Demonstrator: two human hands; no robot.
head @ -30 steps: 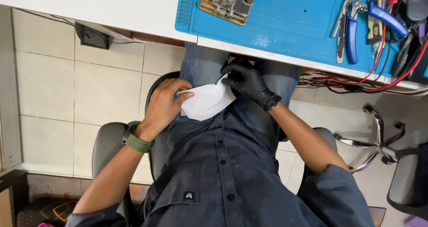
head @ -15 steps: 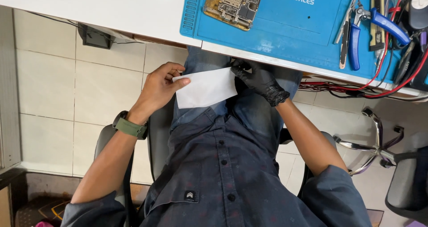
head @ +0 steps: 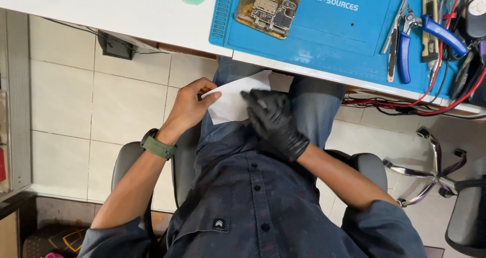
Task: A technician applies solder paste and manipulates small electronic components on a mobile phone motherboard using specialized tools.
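Thin white flat paper sheet (head: 230,102) over lap, below white surface (head: 126,7) edge. Bare left hand (head: 190,106) pinched sheet's left edge; black-gloved right hand (head: 273,121) pressed flat on it, grip not closed. Wiping or smoothing step, apparently.

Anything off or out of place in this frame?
Only the right hand wears a black glove; the left hand is bare. Both hold a white sheet over the lap, below the desk. Nothing spilled or damaged.

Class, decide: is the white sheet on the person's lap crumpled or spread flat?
Spread flat: the white sheet shows straight edges, pinched by the left hand, pressed by the gloved right hand.
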